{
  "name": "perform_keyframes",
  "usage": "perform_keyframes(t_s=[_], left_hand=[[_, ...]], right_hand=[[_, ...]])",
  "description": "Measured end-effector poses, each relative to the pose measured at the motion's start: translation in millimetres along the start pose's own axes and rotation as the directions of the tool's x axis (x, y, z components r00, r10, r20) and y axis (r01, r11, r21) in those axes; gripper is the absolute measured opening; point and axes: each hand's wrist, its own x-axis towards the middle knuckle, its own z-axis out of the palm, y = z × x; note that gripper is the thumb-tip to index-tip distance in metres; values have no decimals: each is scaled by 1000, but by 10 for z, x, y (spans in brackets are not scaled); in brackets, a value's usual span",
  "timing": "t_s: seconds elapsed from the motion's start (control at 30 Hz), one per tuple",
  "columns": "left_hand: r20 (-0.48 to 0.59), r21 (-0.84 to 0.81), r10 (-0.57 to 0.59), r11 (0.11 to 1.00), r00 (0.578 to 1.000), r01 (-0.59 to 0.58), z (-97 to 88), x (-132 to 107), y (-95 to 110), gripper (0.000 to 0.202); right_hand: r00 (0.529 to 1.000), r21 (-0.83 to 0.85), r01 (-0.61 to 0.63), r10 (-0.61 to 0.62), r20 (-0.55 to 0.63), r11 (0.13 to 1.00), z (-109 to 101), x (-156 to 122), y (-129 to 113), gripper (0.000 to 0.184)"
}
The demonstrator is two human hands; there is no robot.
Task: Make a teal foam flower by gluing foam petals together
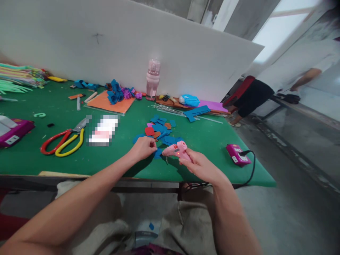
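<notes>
My right hand (198, 163) is wrapped round the handle of a pink hot glue gun (176, 150) with a small orange light on its side. The gun's nozzle points left, close to a small blue cut piece (158, 153). My left hand (143, 147) pinches this blue piece at its fingertips, just above the table. Beyond both hands lies a loose pile of blue cut pieces (160, 127), mixed with a red piece (149, 131) and a few brown ones.
Scissors (70, 140) with red and yellow handles lie left. A pink bottle (153, 79) stands by the white board (119, 42). A purple power socket (238, 155) with a black cable sits right. Orange sheets (106, 106) carry crumpled blue and purple pieces. A person (289, 74) is at the far right.
</notes>
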Motion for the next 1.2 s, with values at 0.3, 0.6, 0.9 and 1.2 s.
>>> perform_keyframes(t_s=[0.3, 0.6, 0.9, 1.2], left_hand=[[6, 12, -7, 1000, 1000, 7, 0, 2, -3, 10], [13, 1, -18, 1000, 1000, 18, -1, 1, 0, 10], [0, -7, -9, 1000, 1000, 9, 3, -11, -11, 10], [3, -5, -1, 1000, 1000, 1, -2, -4, 7, 10]], right_hand=[[1000, -4, -9, 9, -1, 1000, -21, -4, 17, 29], [999, -40, -29, 30, 24, 999, -62, -20, -43, 31], [994, 104, -99, 103, -31, 990, -107, -44, 41, 30], [999, 34, -38, 38, 8, 999, -49, -6, -45, 28]])
